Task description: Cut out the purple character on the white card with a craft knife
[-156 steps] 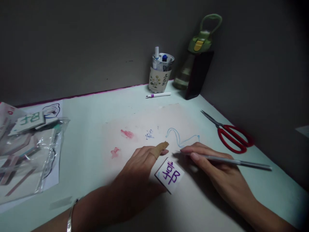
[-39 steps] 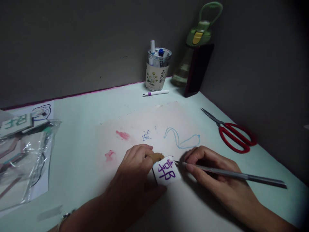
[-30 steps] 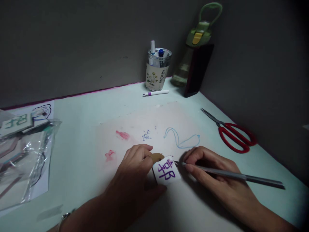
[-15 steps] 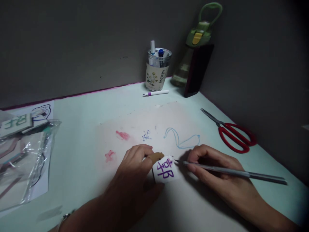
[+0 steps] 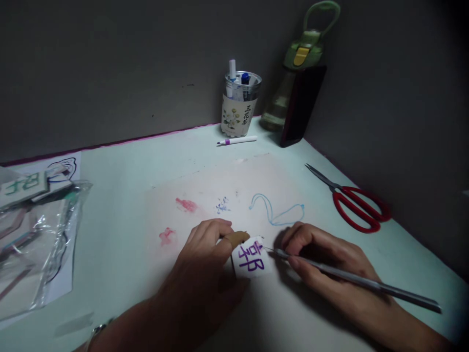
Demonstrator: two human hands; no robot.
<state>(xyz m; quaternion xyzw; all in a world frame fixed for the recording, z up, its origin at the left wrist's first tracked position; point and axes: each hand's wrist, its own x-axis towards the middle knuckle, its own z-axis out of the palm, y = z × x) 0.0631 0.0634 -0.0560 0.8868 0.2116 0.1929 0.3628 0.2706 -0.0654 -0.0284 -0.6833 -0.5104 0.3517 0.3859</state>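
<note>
My left hand [image 5: 205,264] is closed around the left edge of a small white block [image 5: 266,266], holding it against the pale sheet. A purple character is written on the block's top face, turned sideways. A tan wrap [image 5: 237,238] covers one fingertip of this hand. In a pinch, my right hand [image 5: 322,259] holds a slim metal craft knife [image 5: 359,278]. Its thin blade reaches the block's right edge, close to the purple strokes, and its handle slants down to the right. The underside of the block is hidden.
Red-handled scissors [image 5: 357,208] lie at the right. Behind stand a pen cup [image 5: 238,115], a green bottle [image 5: 304,56] and a dark phone [image 5: 304,107]. A purple marker [image 5: 238,141] lies before the cup. Plastic bags [image 5: 32,244] with blocks sit left.
My right hand has shifted slightly, and the knife's handle end has swung lower. The blade tip has moved to the purple strokes' edge. My left hand and the block stay nearly in place.
</note>
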